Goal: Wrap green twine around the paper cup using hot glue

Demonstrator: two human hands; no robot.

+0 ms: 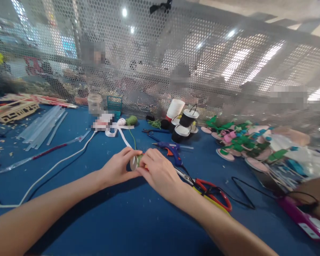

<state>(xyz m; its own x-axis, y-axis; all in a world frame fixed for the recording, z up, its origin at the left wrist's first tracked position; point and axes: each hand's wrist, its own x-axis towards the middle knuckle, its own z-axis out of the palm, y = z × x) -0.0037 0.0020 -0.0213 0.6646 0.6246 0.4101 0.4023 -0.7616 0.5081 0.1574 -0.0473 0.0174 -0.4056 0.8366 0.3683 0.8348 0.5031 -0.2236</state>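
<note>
My left hand (117,167) and my right hand (160,172) meet over the blue table (117,220). Between their fingertips they pinch a small round craft piece (137,161), pale with green on it and a bit of orange below. A thin green cord (133,138) runs from the piece up to a green yarn ball (131,120). Both hands have their fingers closed on the piece. A blue glue gun (170,151) lies just behind my right hand, and red-handled scissors (216,193) lie by my right wrist.
Clear glue sticks (41,128) lie at the left, a white cable (42,176) crosses the table. Thread spools (185,122), a jar (95,103) and a teal basket (114,104) stand by the mesh screen (176,64). Pink and green felt pieces (240,142) pile at the right.
</note>
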